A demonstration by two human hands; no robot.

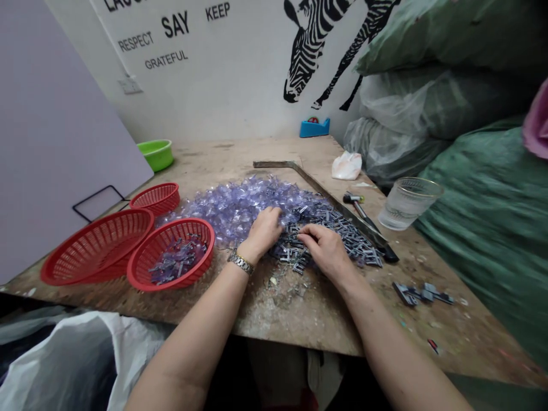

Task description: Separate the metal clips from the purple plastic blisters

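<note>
A heap of clear, purplish plastic pieces (231,208) covers the middle of the table. Against its right side lies a pile of small grey plastic parts (351,237). My left hand (264,229), with a metal watch (240,261) on the wrist, rests where the two piles meet. Its fingers are curled in among the pieces, and their tips are hidden. Just to its right, over the grey parts, my right hand (326,251) has thumb and forefinger pinched together. Whatever is between them is too small to name. A red basket (136,268) left of my hands holds clear pieces joined with grey parts.
Two more red baskets (55,265) (154,194) and a green bowl (160,155) stand left. A bent metal bar (323,191) borders the pile, beside a hammer (359,208) and a glass (406,205). Grey blocks (422,293) lie right. Stuffed sacks (483,188) crowd the right edge.
</note>
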